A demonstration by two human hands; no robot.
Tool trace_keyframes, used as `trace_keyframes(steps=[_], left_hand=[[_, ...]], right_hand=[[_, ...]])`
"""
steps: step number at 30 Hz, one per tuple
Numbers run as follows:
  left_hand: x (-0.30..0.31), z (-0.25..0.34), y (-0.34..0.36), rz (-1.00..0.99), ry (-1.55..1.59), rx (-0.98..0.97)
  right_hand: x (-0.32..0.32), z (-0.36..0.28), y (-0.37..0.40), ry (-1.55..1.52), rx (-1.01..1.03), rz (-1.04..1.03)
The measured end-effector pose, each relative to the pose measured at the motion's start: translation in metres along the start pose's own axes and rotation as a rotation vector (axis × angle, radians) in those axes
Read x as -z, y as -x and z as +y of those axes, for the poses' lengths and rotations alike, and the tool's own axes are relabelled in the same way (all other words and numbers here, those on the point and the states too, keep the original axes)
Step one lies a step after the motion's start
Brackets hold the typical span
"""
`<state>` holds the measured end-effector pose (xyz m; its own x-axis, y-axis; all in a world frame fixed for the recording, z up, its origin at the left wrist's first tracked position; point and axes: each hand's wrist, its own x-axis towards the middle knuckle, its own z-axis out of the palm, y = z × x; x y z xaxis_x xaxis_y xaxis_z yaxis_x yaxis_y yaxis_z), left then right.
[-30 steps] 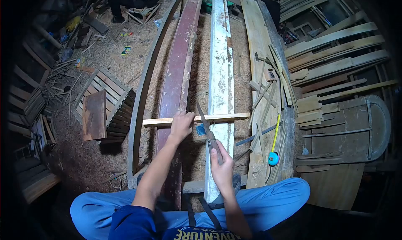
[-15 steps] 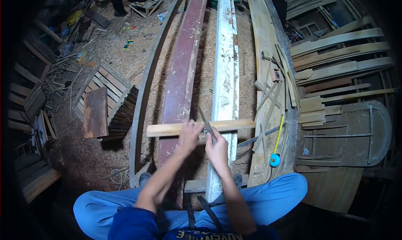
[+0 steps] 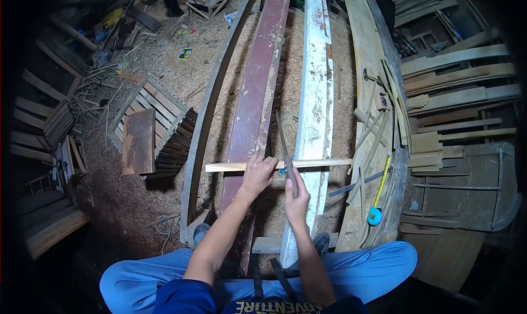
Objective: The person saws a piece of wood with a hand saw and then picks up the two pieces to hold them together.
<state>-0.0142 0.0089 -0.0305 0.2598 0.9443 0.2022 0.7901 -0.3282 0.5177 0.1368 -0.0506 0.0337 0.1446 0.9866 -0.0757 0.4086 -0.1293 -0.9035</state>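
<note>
A pale wooden strip [image 3: 324, 163] lies crosswise over a dark red board [image 3: 255, 103] and a white, paint-worn board [image 3: 314, 114]. My left hand [image 3: 259, 172] is closed on the strip near its middle, fingers curled over it. Just to its right, my right hand [image 3: 297, 199] is closed around a long, narrow, dark tool with a tapering blade [image 3: 284, 138]. Its thin end points away from me, and it crosses the strip. I cannot make out its edge. A small teal patch shows between the hands beside the blade.
At right, a light plank [image 3: 366, 51] carries loose sticks and a blue tape measure [image 3: 374, 216] with its yellow tape out. A slatted wooden piece [image 3: 151, 103] sits at left. Curved boards [image 3: 455, 67] are stacked at far right. Shavings cover the floor.
The strip now shows a narrower face, as if turned or tilted in my left hand. The whole scene has shifted right in view. Both hands keep their holds.
</note>
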Motion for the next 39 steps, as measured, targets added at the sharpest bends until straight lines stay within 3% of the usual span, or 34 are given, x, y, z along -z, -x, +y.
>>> trace_keyframes(steps=[5,8,12,15,19,24,32,39], left_hand=[[0.007,0.003,0.001,-0.025,-0.043,-0.033],[0.008,0.005,0.002,-0.080,0.011,0.011],[0.007,0.006,0.002,-0.053,0.031,0.004],[0.009,0.006,-0.003,-0.107,-0.025,0.046],[0.006,0.012,0.007,-0.041,-0.042,0.009],[0.009,0.002,-0.004,-0.061,-0.032,0.003],[-0.001,-0.005,-0.008,0.022,0.018,-0.008],[0.003,-0.003,-0.009,-0.005,0.000,-0.014]], right_hand=[[-0.002,0.011,0.009,-0.037,-0.037,-0.017],[-0.007,0.033,0.031,-0.038,0.080,0.045],[-0.013,0.043,0.029,-0.081,0.092,0.098],[-0.012,0.013,0.002,-0.212,-0.028,0.084],[0.000,-0.031,-0.004,0.031,-0.137,0.056],[0.033,-0.089,0.013,-0.127,0.006,0.124],[0.048,-0.051,0.061,-0.053,-0.090,0.069],[0.059,-0.074,0.079,0.015,-0.125,-0.012]])
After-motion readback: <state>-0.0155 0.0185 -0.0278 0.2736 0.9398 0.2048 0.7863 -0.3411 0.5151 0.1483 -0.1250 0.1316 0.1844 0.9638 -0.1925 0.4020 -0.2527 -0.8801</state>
